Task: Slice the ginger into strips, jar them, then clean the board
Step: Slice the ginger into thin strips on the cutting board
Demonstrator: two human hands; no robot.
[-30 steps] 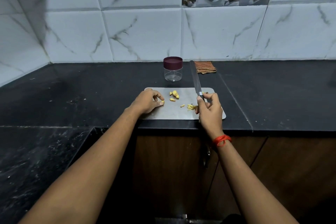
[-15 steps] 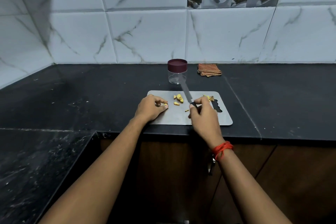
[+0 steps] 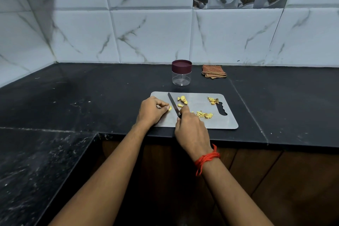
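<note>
At the centre of the frame, on the left part of the grey board (image 3: pixel 220 123): a small yellow ginger piece (image 3: pixel 169 108), pinched and pressed down by the curled fingertips of the left hand (image 3: pixel 151 111). Just to the right of it, the knife (image 3: pixel 173 104), blade pointing toward the upper left of the board, edge low and close beside the piece; cannot tell whether touching it. Handle fully hidden inside the right hand (image 3: pixel 191 128), fingers wrapped tight round it.

Further right on the board, near its top edge, a few thicker ginger slices (image 3: pixel 182 100). Lower, beside the right hand, a small heap of thin strips (image 3: pixel 204 115). Near the cut-out grip hole at the right end, some brownish scraps (image 3: pixel 212 100).

Above the board in the frame, apart from it, a clear jar (image 3: pixel 181 79), upright, closed with a dark red lid (image 3: pixel 181 65), nothing visible inside. To the right of the jar, against the wall, a folded checked cloth (image 3: pixel 213 73).

All of this on a black stone counter (image 3: pixel 110 97), under a white marble-pattern tiled wall (image 3: pixel 156 33). Round the right wrist, a red thread (image 3: pixel 206 159).
</note>
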